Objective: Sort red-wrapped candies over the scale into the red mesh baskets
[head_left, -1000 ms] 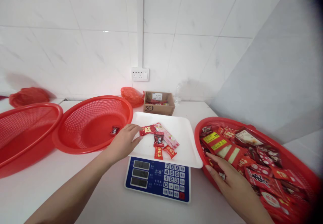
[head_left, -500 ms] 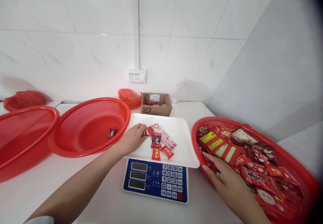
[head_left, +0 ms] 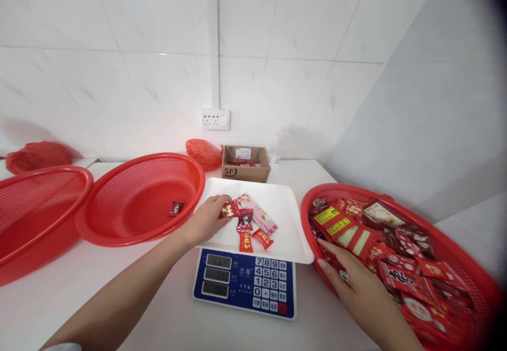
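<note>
Over the left side of the white scale tray (head_left: 285, 224), my left hand (head_left: 208, 216) pinches a red wrapped candy (head_left: 228, 209). Beside it on the tray lie a pink strip packet (head_left: 257, 214), a dark red wrapped candy (head_left: 245, 220) and two small red packets, one upright (head_left: 245, 242) and one slanted (head_left: 263, 238). My right hand (head_left: 352, 277), with a ring on one finger, rests at the near left rim of the right red basket (head_left: 307, 203). Its visible fingers are stretched out and apart over packaged snacks (head_left: 404, 280); the other fingers are hidden.
A blue scale panel (head_left: 244, 282) with keys and displays sits under the tray. To the left stand a red basket (head_left: 140, 229) with one candy (head_left: 176, 208) and another red basket (head_left: 39, 224). Behind are a cardboard box (head_left: 245, 171) and red plastic bags (head_left: 204, 153).
My left hand has shifted slightly left, and more of the red wrapped candy at its fingertips shows. My right hand has stayed at the basket rim.
</note>
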Tool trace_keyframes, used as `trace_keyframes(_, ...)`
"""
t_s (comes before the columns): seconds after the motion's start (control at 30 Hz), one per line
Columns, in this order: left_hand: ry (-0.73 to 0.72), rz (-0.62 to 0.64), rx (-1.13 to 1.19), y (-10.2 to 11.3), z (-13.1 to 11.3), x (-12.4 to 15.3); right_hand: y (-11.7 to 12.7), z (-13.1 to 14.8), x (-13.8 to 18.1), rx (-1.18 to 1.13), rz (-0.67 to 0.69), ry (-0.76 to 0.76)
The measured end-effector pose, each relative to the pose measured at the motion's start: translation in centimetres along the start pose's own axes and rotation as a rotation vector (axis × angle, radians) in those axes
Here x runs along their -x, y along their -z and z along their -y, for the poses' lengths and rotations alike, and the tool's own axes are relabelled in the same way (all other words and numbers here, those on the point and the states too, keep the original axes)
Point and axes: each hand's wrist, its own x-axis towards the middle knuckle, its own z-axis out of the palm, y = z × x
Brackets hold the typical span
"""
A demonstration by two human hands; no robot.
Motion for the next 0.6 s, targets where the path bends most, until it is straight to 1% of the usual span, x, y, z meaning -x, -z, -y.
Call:
trace_keyframes(0.3,0.068,0.03,0.161,0.5,-0.5,0.4,0.2,0.2,0.0,0.006,0.032,-0.028)
trace_keyframes(0.5,0.133,0.029,0.308,1.2,-1.0,1.0,0.0,0.1,0.0,0.007,-0.001,-0.01)
trace_keyframes(0.57,0.201,0.023,0.453,1.6,-1.0,1.3,0.0,0.0,0.0,0.01,-0.011,0.0)
trace_keyframes(0.6,0.251,0.016,0.582,1.8,-1.0,1.4,-0.1,0.0,0.0,0.012,-0.01,0.001)
